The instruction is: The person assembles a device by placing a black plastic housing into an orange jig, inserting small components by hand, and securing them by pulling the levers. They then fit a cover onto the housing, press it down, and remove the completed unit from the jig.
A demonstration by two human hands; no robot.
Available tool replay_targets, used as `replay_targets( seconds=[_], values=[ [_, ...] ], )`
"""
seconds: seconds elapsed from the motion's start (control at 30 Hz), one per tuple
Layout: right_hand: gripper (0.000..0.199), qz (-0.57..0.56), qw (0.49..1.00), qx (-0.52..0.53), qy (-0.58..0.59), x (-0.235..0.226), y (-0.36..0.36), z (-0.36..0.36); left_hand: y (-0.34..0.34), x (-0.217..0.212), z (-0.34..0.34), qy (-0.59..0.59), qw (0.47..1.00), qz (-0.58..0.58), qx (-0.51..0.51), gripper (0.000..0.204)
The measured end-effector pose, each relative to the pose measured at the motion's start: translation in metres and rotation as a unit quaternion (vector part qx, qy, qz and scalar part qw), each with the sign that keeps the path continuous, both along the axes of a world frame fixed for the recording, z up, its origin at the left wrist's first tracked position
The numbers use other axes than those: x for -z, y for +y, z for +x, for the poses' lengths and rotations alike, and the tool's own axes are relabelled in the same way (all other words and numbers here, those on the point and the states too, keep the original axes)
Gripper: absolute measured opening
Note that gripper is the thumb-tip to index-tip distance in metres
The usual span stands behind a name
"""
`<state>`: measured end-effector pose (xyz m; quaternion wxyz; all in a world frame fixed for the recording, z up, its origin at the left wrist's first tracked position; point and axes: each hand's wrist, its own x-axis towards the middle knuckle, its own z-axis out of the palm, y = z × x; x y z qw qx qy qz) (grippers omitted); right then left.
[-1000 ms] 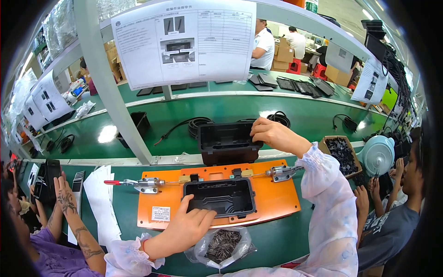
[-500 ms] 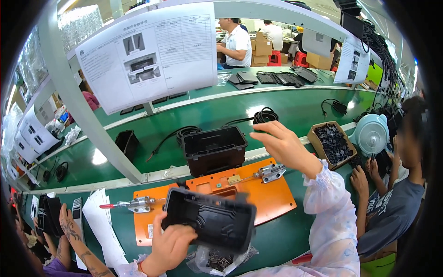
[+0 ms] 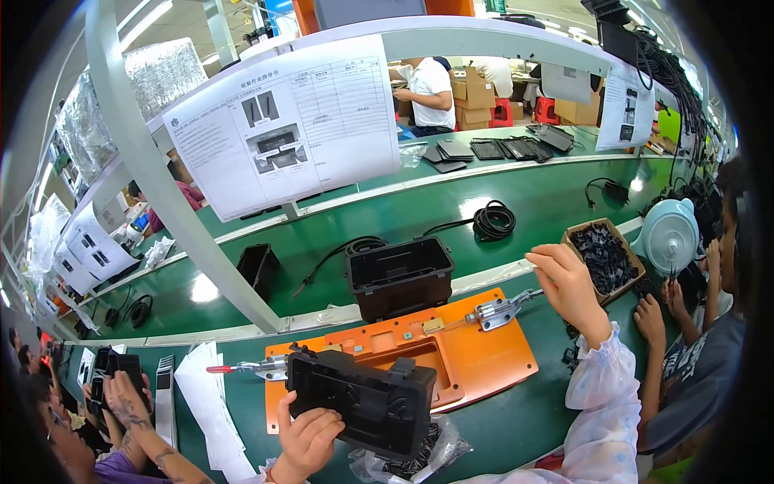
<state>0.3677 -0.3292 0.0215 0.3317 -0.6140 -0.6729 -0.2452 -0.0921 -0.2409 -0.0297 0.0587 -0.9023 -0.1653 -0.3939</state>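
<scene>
Black plastic housing (image 3: 363,403) was lifted off the orange jig (image 3: 484,363), gripped in the left hand (image 3: 306,440).

The left hand's fingers curled shut around the housing's lower edge, holding it tilted over the jig's near-left corner and above a clear bag of small black parts (image 3: 403,464). The right hand (image 3: 568,286) hovered loosely curled and empty, just beside the toggle clamp (image 3: 496,310) at the jig's far edge. Behind the jig stood another black box (image 3: 399,274) on the green bench (image 3: 532,202); a tray of black clips (image 3: 605,258) sat to the right.
</scene>
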Motion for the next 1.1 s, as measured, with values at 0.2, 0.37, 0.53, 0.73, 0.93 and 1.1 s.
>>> replay_targets(
  seconds=[0.2, 0.37, 0.53, 0.73, 0.93, 1.1],
  values=[
    [0.018, -0.070, 0.992, 0.095, 0.038, 0.037, -0.030, 0.041, 0.000, -0.004, -0.004, 0.010, 1.000, 0.017, -0.013, 0.013],
    [0.020, -0.024, 0.990, 0.114, 0.077, 0.040, -0.035, 0.032, -0.004, -0.039, 0.003, 0.081, 0.993, 0.090, -0.017, 0.021],
    [0.015, -0.064, 0.979, 0.138, 0.139, 0.048, -0.051, 0.036, -0.010, -0.061, 0.016, 0.110, 0.985, 0.126, -0.032, 0.031],
    [0.012, -0.068, 0.980, 0.144, 0.117, 0.050, -0.067, 0.024, -0.022, -0.075, 0.022, 0.126, 0.980, 0.147, -0.047, 0.037],
    [0.022, -0.180, 0.961, 0.202, 0.057, 0.079, -0.083, 0.032, -0.027, -0.082, 0.026, 0.144, 0.978, 0.144, -0.046, 0.039],
    [0.028, -0.278, 0.933, 0.202, 0.104, 0.105, -0.083, 0.036, -0.011, -0.086, 0.021, 0.041, 0.996, 0.004, 0.077, 0.034]
  ],
)
